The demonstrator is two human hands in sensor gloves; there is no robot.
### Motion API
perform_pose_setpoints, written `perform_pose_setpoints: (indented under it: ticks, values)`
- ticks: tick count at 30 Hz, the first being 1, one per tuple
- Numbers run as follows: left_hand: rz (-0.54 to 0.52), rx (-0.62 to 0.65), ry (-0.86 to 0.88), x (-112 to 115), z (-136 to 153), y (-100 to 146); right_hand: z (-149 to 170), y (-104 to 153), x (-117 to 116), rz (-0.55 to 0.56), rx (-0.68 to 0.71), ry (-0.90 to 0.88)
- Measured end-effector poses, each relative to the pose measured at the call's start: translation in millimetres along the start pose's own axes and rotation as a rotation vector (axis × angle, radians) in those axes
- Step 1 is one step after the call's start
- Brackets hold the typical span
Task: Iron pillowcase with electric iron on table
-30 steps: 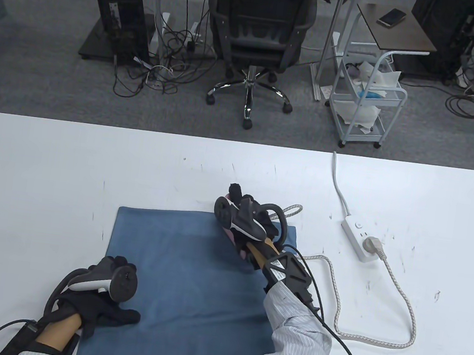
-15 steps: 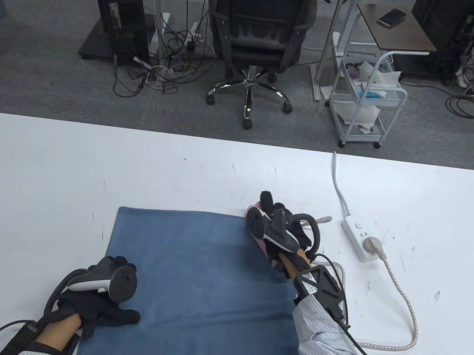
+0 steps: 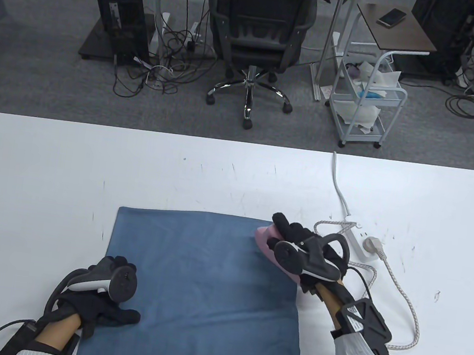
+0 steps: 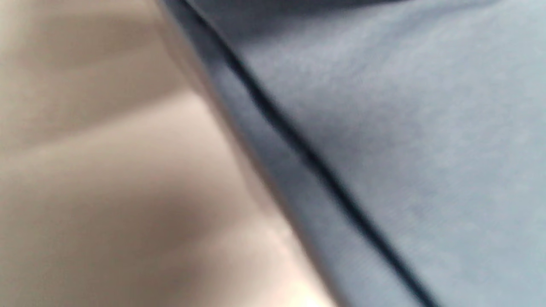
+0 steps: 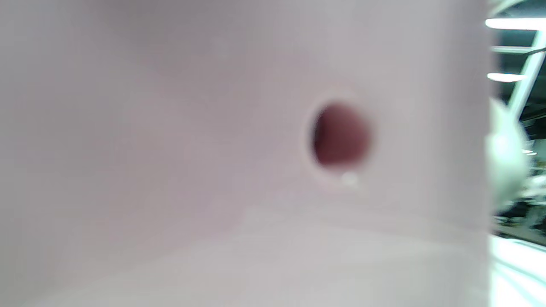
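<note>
We can read no text in these views; the label on the right wrist strap (image 3: 357, 319) is too small to make out.

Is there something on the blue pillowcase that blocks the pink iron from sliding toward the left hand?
Nothing visible lies between them. The pink electric iron sits at the blue fabric pillowcase's far right corner; only the left hand rests on its near left edge.

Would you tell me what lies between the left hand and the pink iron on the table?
In the table view, only flat blue pillowcase lies between the left hand, resting on its left edge, and the pink iron gripped by the right hand.
</note>
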State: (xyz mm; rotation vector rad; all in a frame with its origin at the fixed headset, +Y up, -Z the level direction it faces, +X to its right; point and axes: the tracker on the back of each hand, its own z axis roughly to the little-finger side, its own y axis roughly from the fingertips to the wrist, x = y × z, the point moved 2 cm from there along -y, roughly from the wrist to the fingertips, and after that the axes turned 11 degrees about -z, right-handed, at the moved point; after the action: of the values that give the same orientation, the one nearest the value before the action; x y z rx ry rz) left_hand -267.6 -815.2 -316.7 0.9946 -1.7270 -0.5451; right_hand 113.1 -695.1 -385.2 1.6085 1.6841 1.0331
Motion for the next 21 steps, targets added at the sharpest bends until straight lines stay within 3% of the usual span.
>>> perform_pose_setpoints:
  ticks: [3, 8, 14, 16, 21]
  values:
    - [-0.001, 0.001, 0.001, 0, 0, 0, -20, 15, -6, -0.022, 0.082, -0.039]
    - [-0.012, 0.000, 0.005, 1, 0, 0, -33, 14, -22, -0.052, 0.118, -0.039]
    - [-0.008, 0.003, 0.001, 0, 0, 0, -3, -10, -26, -0.096, -0.022, 0.035]
    - [0.041, -0.013, -0.029, -5, -1, -1, 15, -23, -27, -0.105, -0.093, 0.031]
    - [0.053, 0.003, -0.126, -37, -21, -9, 41, -38, -27, -0.091, -0.185, 0.014]
